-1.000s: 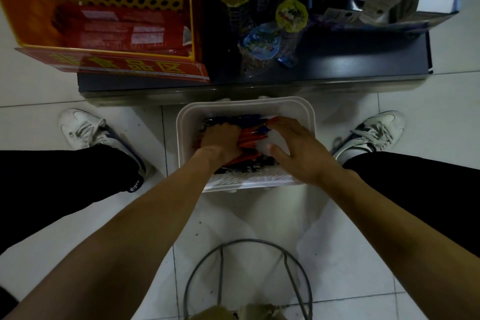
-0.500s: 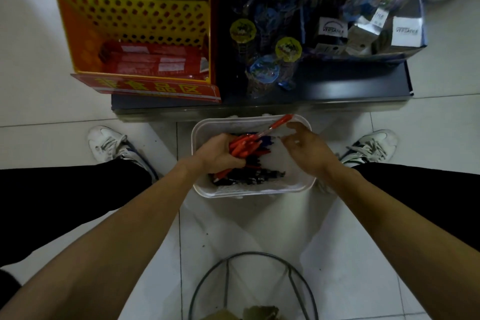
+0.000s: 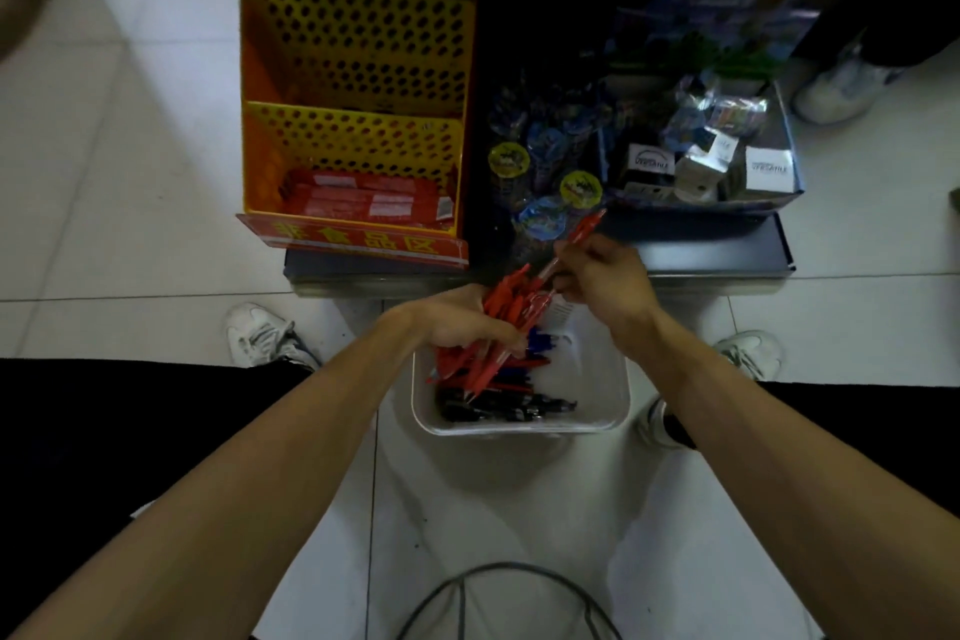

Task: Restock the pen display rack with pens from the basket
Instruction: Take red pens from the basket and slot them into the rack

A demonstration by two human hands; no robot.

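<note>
A white plastic basket [image 3: 608, 395] sits on the floor between my feet, with dark and blue pens [image 3: 506, 403] lying in its bottom. My left hand [image 3: 457, 322] is closed around a bundle of red pens [image 3: 506, 314], held above the basket's far edge. My right hand [image 3: 605, 276] pinches a single red pen [image 3: 576, 242] that points up and right, its lower end still among the bundle. The dark display rack [image 3: 550, 161] with round-topped pens stands just beyond my hands.
An orange perforated rack [image 3: 358, 47] with red boxes [image 3: 363, 200] stands left of the pen rack. A tray of small boxes [image 3: 717, 166] is at right. Another person's shoe [image 3: 836, 86] is at far right. A wire stool frame [image 3: 498, 587] is near me.
Both hands have risen out of the basket. The left lifted a bundle of red pens; the right took hold of one red pen and raised it toward the rack. The camera view tilted up.
</note>
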